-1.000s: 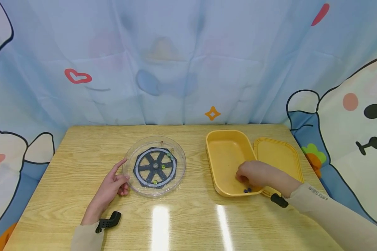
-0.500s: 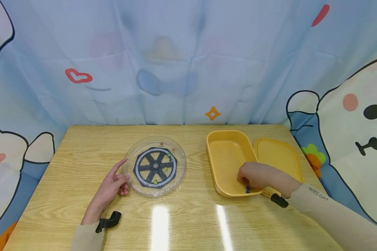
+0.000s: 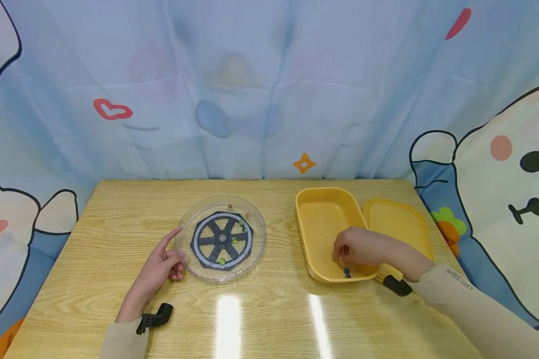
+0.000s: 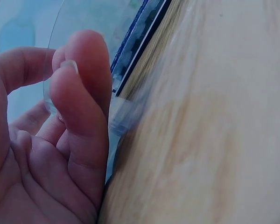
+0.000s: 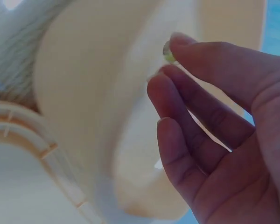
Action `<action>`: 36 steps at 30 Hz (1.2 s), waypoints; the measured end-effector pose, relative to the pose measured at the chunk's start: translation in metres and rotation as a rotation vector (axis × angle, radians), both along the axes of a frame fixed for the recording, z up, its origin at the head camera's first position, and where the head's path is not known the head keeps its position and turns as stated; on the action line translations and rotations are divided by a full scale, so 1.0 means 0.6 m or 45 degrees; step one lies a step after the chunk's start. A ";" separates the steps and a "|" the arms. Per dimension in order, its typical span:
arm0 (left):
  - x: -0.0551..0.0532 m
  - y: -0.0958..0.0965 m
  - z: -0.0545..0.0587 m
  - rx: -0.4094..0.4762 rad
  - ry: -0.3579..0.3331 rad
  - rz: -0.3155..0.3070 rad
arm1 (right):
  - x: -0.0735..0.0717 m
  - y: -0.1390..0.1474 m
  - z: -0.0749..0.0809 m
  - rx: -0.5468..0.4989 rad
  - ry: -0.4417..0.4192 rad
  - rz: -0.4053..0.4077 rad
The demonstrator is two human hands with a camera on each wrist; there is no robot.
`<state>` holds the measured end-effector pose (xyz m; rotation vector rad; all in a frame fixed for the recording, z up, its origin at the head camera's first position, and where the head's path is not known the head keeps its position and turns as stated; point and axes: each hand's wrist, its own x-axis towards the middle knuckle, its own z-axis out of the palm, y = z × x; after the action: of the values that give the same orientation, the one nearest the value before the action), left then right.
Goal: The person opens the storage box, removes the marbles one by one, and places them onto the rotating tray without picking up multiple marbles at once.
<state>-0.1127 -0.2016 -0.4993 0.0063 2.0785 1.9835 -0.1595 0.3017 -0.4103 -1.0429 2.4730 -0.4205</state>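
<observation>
Two fingertips of the right hand pinch a small greenish marble, seen clearly in the right wrist view; the other fingers curl loosely beneath it. That hand hangs inside the yellow plastic box, low over its near end, where two dark blue marbles lie on the floor of the box just below the knuckles. The box's yellow lid lies flat on the table, touching the box on its right side and partly hidden by the right forearm. On that beige sleeve there is small dark lettering, too small and skewed to read.

The left hand rests on the wooden table with its fingers relaxed, the forefinger stretched out and the thumb against the rim of a clear round dish; the left wrist view shows the fingertips lying against that transparent edge without curling round it. Inside the dish sits a dark six-spoked wheel with a pale ring round it, and a few small marbles, green and yellow, lie among the spokes, with a reddish one near the far rim. Black wrist mounts show at both cuffs. Behind the table hangs a pale blue cartoon curtain with a red heart and an orange star.
</observation>
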 end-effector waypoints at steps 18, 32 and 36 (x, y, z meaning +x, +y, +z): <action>0.000 0.002 -0.002 -0.008 -0.017 0.004 | -0.029 -0.104 0.046 -0.347 0.206 -0.013; 0.001 0.004 -0.001 -0.026 -0.021 0.012 | -0.075 -0.241 0.016 -0.504 0.051 -0.047; 0.001 0.003 -0.003 -0.024 -0.006 0.011 | -0.077 -0.269 0.009 -0.551 0.026 -0.043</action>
<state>-0.1121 -0.1997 -0.5009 -0.0114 2.0978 1.9664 -0.2059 0.1404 -0.4052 -1.1679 2.4773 -0.9929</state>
